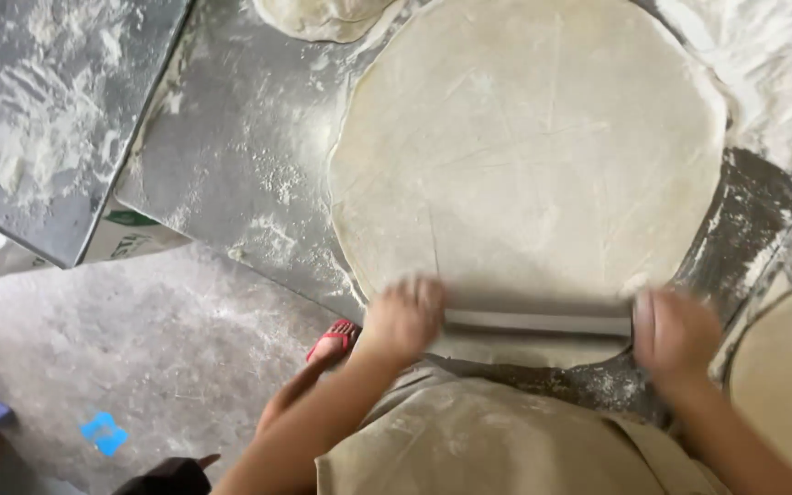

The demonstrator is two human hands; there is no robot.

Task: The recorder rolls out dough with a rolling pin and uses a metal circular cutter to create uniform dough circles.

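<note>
A large, thin, round sheet of pale dough (529, 151) lies on a dark floured work slab (240, 156). A grey rolling pin (538, 323) rests across the near edge of the dough. My left hand (402, 316) presses on the pin's left end and my right hand (674, 332) on its right end. Both hands are blurred with motion. A floured apron (469, 440) covers my front, just below the pin.
Another dough piece (323, 16) sits at the slab's far edge. A round dough sheet (786, 385) lies at the right. A second floured slab (38, 110) is at the left. A red sandal (334, 339) stands on the concrete floor (139, 348).
</note>
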